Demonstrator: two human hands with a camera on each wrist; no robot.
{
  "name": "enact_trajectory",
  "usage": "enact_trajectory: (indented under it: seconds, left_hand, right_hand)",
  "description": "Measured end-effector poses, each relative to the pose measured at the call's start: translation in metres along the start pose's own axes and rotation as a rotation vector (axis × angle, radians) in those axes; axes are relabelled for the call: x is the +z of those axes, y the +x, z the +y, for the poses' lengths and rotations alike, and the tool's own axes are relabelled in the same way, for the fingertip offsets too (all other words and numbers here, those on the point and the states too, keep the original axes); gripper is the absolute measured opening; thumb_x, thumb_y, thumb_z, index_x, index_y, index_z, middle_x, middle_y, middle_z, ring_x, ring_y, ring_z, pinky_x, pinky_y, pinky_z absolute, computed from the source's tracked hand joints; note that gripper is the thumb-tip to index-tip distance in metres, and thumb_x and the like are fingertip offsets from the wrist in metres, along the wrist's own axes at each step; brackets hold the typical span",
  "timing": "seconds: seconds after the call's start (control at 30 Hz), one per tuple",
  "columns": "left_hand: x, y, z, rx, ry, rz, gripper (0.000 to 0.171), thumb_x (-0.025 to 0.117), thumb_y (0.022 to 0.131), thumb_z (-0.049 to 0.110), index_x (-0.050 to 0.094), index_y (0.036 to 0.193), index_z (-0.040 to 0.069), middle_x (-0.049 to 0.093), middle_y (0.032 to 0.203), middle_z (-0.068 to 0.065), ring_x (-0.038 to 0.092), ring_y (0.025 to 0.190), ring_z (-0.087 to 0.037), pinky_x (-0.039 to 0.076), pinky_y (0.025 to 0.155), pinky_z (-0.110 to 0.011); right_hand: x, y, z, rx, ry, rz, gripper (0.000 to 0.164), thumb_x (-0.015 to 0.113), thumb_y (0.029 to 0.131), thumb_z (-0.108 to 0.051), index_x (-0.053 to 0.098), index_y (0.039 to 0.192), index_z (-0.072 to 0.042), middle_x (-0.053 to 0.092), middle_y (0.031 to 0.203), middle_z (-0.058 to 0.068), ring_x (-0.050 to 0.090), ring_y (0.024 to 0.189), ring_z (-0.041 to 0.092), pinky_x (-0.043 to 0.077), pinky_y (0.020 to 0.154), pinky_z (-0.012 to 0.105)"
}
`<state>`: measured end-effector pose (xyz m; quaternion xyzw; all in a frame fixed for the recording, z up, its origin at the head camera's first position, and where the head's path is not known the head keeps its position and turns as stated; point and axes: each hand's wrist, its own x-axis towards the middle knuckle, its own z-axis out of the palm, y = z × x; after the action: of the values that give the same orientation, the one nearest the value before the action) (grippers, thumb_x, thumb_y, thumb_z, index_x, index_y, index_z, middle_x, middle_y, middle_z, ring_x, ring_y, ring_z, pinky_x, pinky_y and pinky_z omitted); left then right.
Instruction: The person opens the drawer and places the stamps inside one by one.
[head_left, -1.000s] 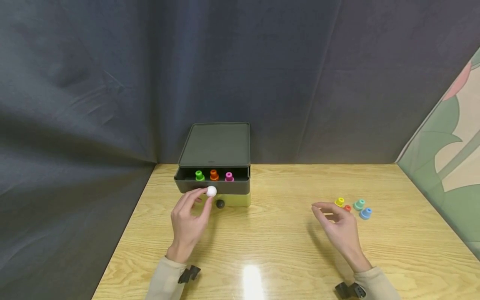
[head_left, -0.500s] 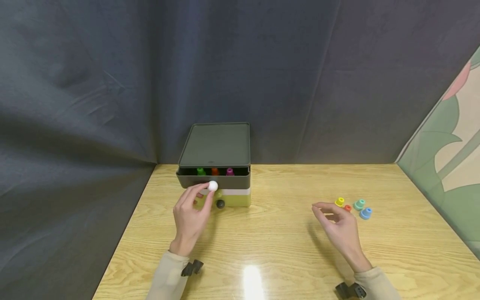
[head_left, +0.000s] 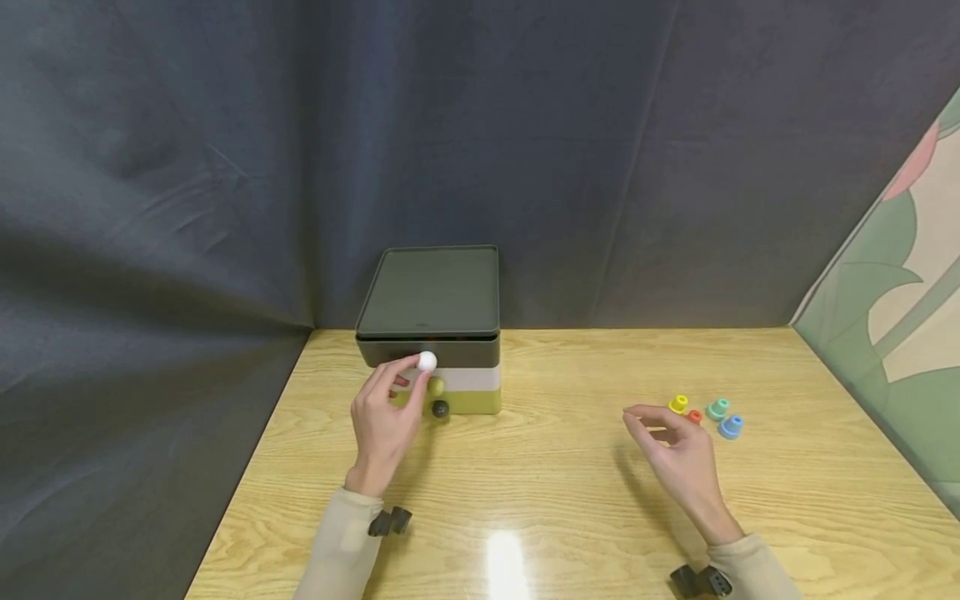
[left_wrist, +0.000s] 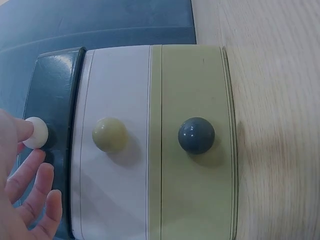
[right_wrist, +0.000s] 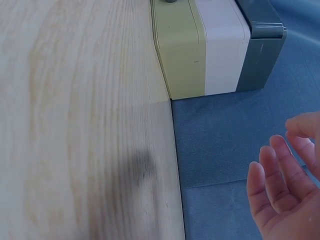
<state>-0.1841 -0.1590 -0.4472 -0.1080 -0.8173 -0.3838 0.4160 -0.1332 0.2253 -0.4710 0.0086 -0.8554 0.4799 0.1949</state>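
My left hand (head_left: 384, 423) pinches the round white knob (head_left: 427, 361) of the dark top drawer (head_left: 471, 353) between thumb and forefinger. This drawer sits almost flush in a small chest of drawers (head_left: 431, 290); a thin dark slit shows above its front. In the left wrist view the other fingers spread loosely below the knob. Under it are a white drawer with an olive knob (left_wrist: 110, 135) and an olive drawer with a dark knob (left_wrist: 196, 135). My right hand (head_left: 678, 454) hovers over the table at the right, fingers loosely bent and holding nothing.
Beyond the right hand stand small stepped pegs: yellow (head_left: 678, 404), red (head_left: 695, 416), teal (head_left: 718, 408) and blue (head_left: 731, 427). A dark cloth (head_left: 562, 167) hangs behind the wooden table (head_left: 555, 483) and along its left side. A patterned panel (head_left: 907, 275) borders the right.
My left hand has moved away from me, pushing the top drawer in. The green, orange and pink pegs inside have gone under the chest's top. The right hand has stayed still.
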Motion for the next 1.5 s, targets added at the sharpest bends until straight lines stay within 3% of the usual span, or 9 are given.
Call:
enact_trajectory:
  seconds: [0.27, 0.7, 0.97, 1.33, 1.5]
  left_hand:
    - [0.002, 0.005, 0.000, -0.015, 0.004, -0.020, 0.022, 0.085, 0.091, 0.014, 0.081, 0.112, 0.012, 0.081, 0.101, -0.007, 0.072, 0.077, -0.022, 0.057, 0.063, -0.038]
    - [0.004, 0.006, -0.001, -0.040, -0.013, -0.021, 0.026, 0.084, 0.092, 0.017, 0.079, 0.117, 0.012, 0.081, 0.102, -0.006, 0.072, 0.078, -0.023, 0.057, 0.065, -0.041]
    - [0.004, -0.011, -0.007, -0.185, 0.046, -0.132, 0.044, 0.087, 0.088, 0.030, 0.071, 0.125, 0.013, 0.081, 0.107, -0.002, 0.074, 0.084, -0.026, 0.053, 0.068, -0.039]
    - [0.009, -0.022, -0.012, -0.220, 0.139, -0.256, 0.033, 0.088, 0.087, 0.035, 0.076, 0.111, 0.017, 0.082, 0.104, -0.002, 0.076, 0.083, -0.025, 0.056, 0.069, -0.043]
    - [0.011, -0.023, -0.013, -0.235, 0.170, -0.267, 0.032, 0.088, 0.086, 0.035, 0.076, 0.111, 0.018, 0.081, 0.096, -0.003, 0.075, 0.082, -0.025, 0.055, 0.067, -0.044]
  right_hand:
    - [0.001, 0.000, -0.001, -0.006, 0.017, 0.001, 0.011, 0.077, 0.097, -0.011, 0.082, 0.107, -0.008, 0.080, 0.115, 0.017, 0.067, 0.084, -0.006, 0.056, 0.071, 0.013]
    - [0.002, 0.000, 0.000, -0.023, 0.022, -0.006, 0.012, 0.077, 0.097, -0.010, 0.082, 0.107, -0.008, 0.080, 0.115, 0.016, 0.066, 0.087, -0.008, 0.056, 0.072, 0.014]
    - [0.002, 0.000, 0.005, -0.011, -0.009, -0.005, 0.011, 0.075, 0.099, -0.013, 0.082, 0.106, -0.008, 0.080, 0.113, 0.015, 0.068, 0.086, -0.006, 0.057, 0.075, 0.015]
    - [0.001, -0.001, 0.003, -0.039, 0.011, 0.004, 0.011, 0.077, 0.097, -0.010, 0.083, 0.107, -0.010, 0.081, 0.114, 0.013, 0.065, 0.090, -0.010, 0.056, 0.076, 0.014]
    - [0.002, -0.002, 0.002, -0.031, 0.019, -0.001, 0.011, 0.077, 0.097, -0.010, 0.083, 0.106, -0.010, 0.080, 0.114, 0.014, 0.066, 0.089, -0.009, 0.056, 0.075, 0.014]
